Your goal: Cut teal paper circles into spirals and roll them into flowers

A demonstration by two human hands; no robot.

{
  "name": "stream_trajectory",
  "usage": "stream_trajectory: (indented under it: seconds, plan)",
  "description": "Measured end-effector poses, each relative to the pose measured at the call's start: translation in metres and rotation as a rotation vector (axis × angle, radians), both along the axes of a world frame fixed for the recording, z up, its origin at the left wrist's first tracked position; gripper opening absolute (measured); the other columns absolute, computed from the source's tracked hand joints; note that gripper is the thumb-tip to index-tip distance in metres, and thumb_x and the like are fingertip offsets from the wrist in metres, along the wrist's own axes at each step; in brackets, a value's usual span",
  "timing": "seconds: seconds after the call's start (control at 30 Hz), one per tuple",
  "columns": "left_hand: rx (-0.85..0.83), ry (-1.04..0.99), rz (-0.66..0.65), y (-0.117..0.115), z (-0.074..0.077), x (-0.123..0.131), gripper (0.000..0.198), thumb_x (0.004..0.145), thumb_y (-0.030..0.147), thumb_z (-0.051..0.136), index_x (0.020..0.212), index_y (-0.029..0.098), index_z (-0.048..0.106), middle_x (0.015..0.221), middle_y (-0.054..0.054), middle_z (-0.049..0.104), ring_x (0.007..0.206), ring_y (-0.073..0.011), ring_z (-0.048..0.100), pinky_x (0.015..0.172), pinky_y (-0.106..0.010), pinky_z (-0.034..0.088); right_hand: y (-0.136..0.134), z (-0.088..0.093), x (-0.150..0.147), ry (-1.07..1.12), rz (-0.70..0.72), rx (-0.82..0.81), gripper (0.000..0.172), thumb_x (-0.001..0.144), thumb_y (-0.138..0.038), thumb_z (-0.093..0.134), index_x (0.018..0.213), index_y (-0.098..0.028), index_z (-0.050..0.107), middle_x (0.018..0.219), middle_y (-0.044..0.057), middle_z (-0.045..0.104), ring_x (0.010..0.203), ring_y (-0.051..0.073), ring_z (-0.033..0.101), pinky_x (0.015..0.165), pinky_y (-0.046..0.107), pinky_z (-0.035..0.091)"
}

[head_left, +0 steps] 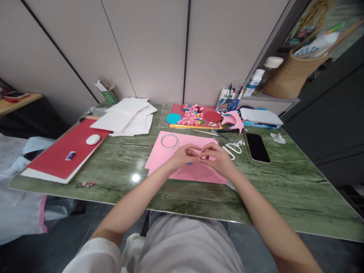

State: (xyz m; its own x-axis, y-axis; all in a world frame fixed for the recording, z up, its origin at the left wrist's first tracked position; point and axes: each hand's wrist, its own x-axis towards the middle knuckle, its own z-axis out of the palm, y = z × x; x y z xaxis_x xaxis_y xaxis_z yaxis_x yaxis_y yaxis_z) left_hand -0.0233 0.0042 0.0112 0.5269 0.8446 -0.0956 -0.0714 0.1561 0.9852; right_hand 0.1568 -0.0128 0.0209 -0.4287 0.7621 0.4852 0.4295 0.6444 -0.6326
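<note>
My left hand (183,156) and my right hand (217,157) meet fingertip to fingertip just above pink paper sheets (159,153). The fingers of both hands are bent and pinched together. Whatever they hold between the tips is too small or hidden to make out. A bit of something blue (189,163) shows beneath my left fingers. On the pink sheet, left of the hands, lies a thin ring (169,141). White-looped scissors (236,149) rest to the right of my right hand, partly covered by it.
Behind the sheets, small pink folded pieces (192,117) are heaped between a blue disc (173,118) and a red disc (212,116). A phone (257,148) lies right. White papers (125,113), red sheet (65,151) and white mouse (93,139) are left. A pen box (227,102) stands behind.
</note>
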Motion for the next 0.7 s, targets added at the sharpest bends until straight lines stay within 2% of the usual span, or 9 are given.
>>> stream_trajectory:
  seconds: [0.17, 0.3, 0.43, 0.6, 0.7]
  plan:
    - [0.044, 0.102, -0.078, 0.001, 0.001, -0.004, 0.042, 0.058, 0.020, 0.068, 0.098, 0.016, 0.055, 0.069, -0.001, 0.061, 0.063, -0.0094, 0.054, 0.061, -0.023, 0.038, 0.001, 0.001, 0.002, -0.101, 0.149, -0.073, 0.016, 0.077, -0.019, 0.059, 0.089, -0.026, 0.068, 0.095, 0.005, 0.055, 0.079, 0.015, 0.056, 0.069, 0.031, 0.049]
    - [0.081, 0.137, -0.157, 0.001, -0.003, -0.003, 0.040, 0.059, 0.019, 0.066, 0.097, 0.016, 0.055, 0.065, 0.001, 0.058, 0.059, -0.0087, 0.051, 0.058, -0.022, 0.038, 0.001, 0.001, 0.004, -0.163, 0.246, -0.123, 0.019, 0.077, -0.015, 0.058, 0.091, -0.025, 0.067, 0.096, 0.006, 0.056, 0.087, 0.016, 0.057, 0.073, 0.031, 0.049]
    - [0.077, 0.123, -0.096, 0.001, -0.006, 0.000, 0.041, 0.060, 0.019, 0.067, 0.099, 0.016, 0.055, 0.068, 0.000, 0.059, 0.062, -0.0097, 0.053, 0.060, -0.023, 0.039, 0.002, 0.000, 0.005, -0.151, 0.174, -0.110, 0.017, 0.077, -0.015, 0.058, 0.087, -0.025, 0.067, 0.094, 0.005, 0.056, 0.086, 0.017, 0.056, 0.076, 0.033, 0.047]
    - [0.010, 0.016, -0.003, -0.001, -0.005, 0.004, 0.046, 0.058, 0.020, 0.071, 0.101, 0.017, 0.056, 0.076, -0.004, 0.063, 0.070, -0.0124, 0.057, 0.066, -0.026, 0.041, 0.003, 0.001, 0.004, -0.046, 0.057, -0.102, 0.013, 0.073, -0.014, 0.061, 0.082, -0.023, 0.066, 0.089, 0.003, 0.054, 0.069, 0.012, 0.055, 0.067, 0.029, 0.048]
    - [-0.035, -0.058, 0.001, -0.003, -0.004, 0.006, 0.045, 0.056, 0.019, 0.072, 0.099, 0.016, 0.057, 0.076, -0.003, 0.064, 0.071, -0.0126, 0.058, 0.070, -0.027, 0.041, 0.002, 0.002, 0.003, -0.011, 0.027, -0.094, 0.012, 0.070, -0.011, 0.063, 0.076, -0.021, 0.063, 0.087, 0.002, 0.053, 0.069, 0.012, 0.054, 0.067, 0.028, 0.047]
